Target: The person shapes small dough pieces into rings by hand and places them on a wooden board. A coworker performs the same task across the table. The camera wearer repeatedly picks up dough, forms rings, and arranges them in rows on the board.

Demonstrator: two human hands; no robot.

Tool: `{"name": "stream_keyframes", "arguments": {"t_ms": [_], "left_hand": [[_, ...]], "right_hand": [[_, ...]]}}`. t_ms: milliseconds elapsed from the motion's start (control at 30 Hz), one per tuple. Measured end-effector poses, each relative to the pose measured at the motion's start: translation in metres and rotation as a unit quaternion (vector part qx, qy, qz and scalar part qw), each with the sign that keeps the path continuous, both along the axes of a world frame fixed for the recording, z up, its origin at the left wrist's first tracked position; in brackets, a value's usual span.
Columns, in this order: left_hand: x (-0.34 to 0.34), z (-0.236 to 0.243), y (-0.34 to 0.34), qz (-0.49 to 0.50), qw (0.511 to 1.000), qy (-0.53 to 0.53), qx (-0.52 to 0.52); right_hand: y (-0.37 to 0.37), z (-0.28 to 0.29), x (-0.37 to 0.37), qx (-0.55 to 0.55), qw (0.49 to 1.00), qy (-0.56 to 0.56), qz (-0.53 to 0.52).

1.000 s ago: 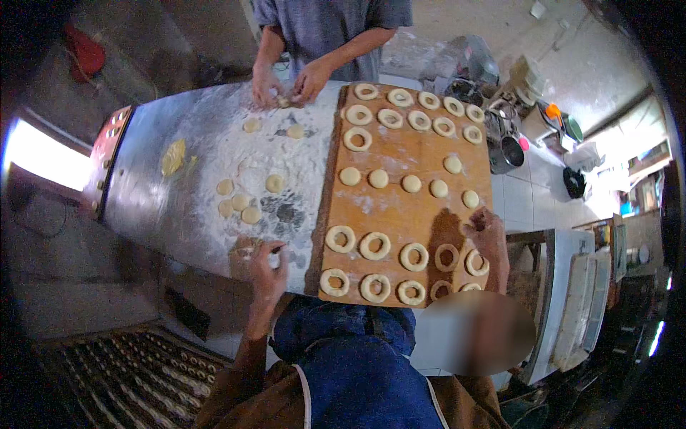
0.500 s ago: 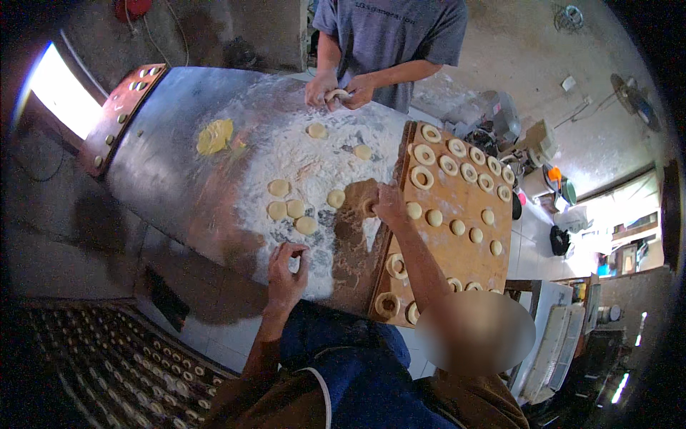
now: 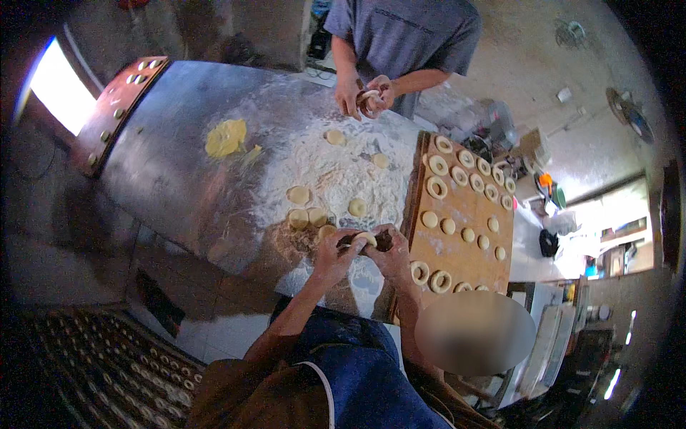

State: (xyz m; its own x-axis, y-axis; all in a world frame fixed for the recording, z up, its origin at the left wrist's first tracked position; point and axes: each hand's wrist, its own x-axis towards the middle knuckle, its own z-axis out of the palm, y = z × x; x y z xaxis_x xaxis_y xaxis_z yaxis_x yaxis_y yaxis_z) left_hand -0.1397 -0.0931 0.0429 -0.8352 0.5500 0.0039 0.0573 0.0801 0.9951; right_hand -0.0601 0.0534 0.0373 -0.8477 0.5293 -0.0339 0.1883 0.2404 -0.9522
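My left hand (image 3: 333, 259) and my right hand (image 3: 391, 256) are close together over the front of the floured table (image 3: 179, 107). Between them a pale, curved piece of dough (image 3: 367, 239), apparently a ring, is gripped by the fingers of both. Just beyond my left hand lie several flat dough rounds (image 3: 316, 217) in loose flour (image 3: 329, 171), one partly covered by that hand. Right of my right hand, a wooden board (image 3: 459, 206) carries dough rings (image 3: 441, 281) and small dough rounds (image 3: 448, 226). Across the table, a person's hands (image 3: 364, 100) hold another dough ring (image 3: 370, 95).
A yellow, butter-like lump (image 3: 226, 138) sits left of the flour. Another board (image 3: 131, 98) with dough pieces is at the far left end. Trays of dough rings (image 3: 125, 365) stand low at the lower left. A blurred oval (image 3: 475, 332) covers part of the lower right.
My right hand has come left and nearer, away from the board's edge; my left hand has moved right and a little farther out. They now meet on the dough piece. The other person's hands have shifted right.
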Motion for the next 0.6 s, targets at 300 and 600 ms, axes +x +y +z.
{"name": "stream_keyframes", "arguments": {"t_ms": [300, 600], "left_hand": [[0.007, -0.046, 0.01, 0.069, 0.976, -0.142, 0.15], [0.019, -0.021, 0.003, -0.146, 0.865, -0.377, 0.298]], "right_hand": [[-0.035, 0.002, 0.005, -0.01, 0.999, 0.012, -0.034], [0.011, -0.07, 0.028, -0.24, 0.966, 0.063, -0.069]]}}
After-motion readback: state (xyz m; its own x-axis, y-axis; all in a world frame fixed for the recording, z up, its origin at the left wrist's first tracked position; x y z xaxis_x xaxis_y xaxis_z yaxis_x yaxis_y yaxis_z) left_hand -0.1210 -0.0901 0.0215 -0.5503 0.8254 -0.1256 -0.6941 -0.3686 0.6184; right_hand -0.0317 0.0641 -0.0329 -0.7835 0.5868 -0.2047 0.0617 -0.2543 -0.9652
